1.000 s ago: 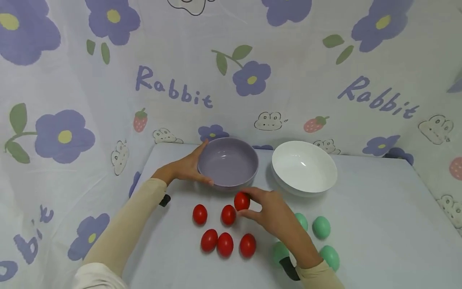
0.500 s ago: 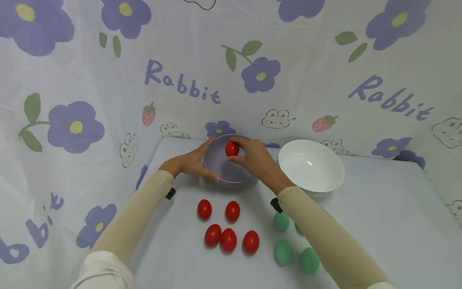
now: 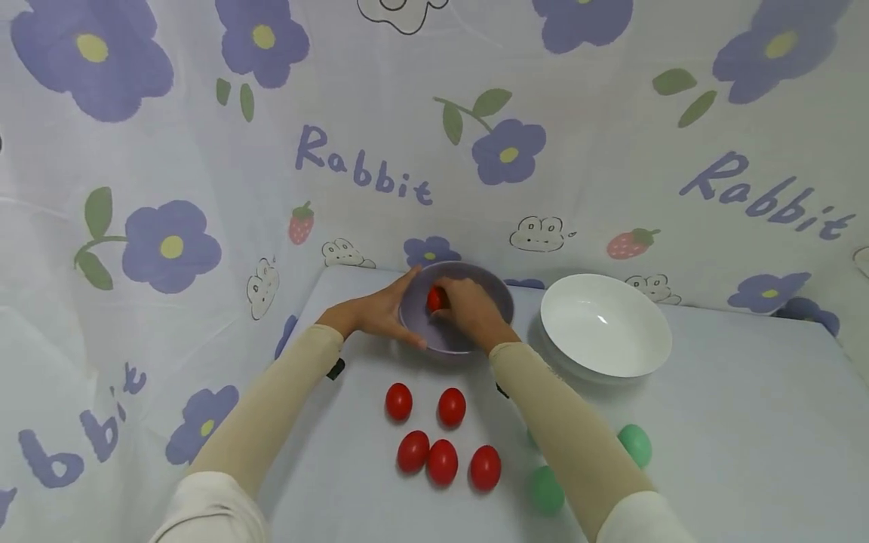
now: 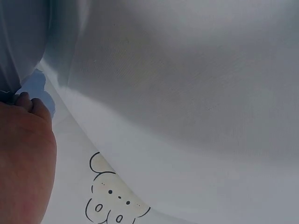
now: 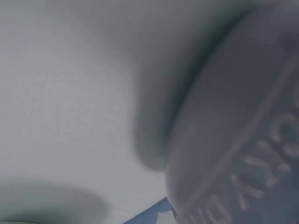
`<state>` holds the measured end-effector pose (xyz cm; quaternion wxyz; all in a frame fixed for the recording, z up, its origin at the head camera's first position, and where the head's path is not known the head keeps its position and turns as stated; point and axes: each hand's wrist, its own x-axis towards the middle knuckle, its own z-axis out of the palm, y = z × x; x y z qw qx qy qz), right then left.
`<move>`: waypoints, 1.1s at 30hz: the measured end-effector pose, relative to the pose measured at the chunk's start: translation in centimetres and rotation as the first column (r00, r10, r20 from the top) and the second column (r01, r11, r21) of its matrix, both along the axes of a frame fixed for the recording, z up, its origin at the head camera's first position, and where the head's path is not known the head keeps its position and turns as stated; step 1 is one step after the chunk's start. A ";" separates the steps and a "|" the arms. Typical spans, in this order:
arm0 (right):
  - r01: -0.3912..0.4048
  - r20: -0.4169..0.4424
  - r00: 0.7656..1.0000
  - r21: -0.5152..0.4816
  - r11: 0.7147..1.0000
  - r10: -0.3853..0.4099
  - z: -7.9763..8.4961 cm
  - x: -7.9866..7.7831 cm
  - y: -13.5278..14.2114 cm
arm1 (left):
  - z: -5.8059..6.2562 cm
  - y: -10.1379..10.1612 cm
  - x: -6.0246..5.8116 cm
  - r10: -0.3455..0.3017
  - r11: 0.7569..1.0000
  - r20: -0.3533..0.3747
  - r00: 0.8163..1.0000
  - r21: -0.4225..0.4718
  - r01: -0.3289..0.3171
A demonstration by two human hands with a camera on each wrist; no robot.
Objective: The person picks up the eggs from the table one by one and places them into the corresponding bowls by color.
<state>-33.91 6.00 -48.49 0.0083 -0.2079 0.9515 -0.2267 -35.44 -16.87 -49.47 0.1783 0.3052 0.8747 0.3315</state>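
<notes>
My right hand (image 3: 470, 311) reaches down inside the purple bowl (image 3: 501, 298) and pinches a red egg (image 3: 434, 299) between thumb and fingers. The hand partly covers that egg. My left hand (image 3: 377, 311) holds the bowl's left side, thumb along the near rim and fingers toward the far rim. In the left wrist view, the left hand (image 4: 25, 158) shows beside the bowl's outer wall (image 4: 21, 42). The right wrist view shows the bowl's outside (image 5: 219, 126), with raised lettering. Several red eggs (image 3: 443, 461) lie on the table in front of the bowl.
A white bowl (image 3: 604, 324) stands on the white table (image 3: 760, 422), right of the purple one. Green eggs (image 3: 635, 445) lie around the right forearm, which partly hides them. A flower-printed cloth (image 3: 407, 90) hangs close behind both bowls and along the left side.
My right hand has carried the red egg from the table over the rim and down into the purple bowl. My left hand has stayed on the bowl's side. The head view has shifted slightly.
</notes>
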 end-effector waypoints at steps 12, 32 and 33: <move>0.012 0.028 1.000 -0.009 1.000 -0.011 -0.2 0.0 0.4 | 0.7 0.3 -0.2 0.003 1.000 0.005 1.000 -0.023 -0.003; 0.011 -0.060 0.998 -0.200 0.980 -0.023 4.7 4.7 3.2 | 0.4 0.4 -0.3 -0.006 0.998 -0.010 1.000 -0.059 0.005; 0.007 -0.067 0.997 -0.226 0.974 -0.023 5.4 5.4 3.5 | 0.4 0.3 -0.4 -0.004 0.998 -0.005 1.000 -0.056 0.004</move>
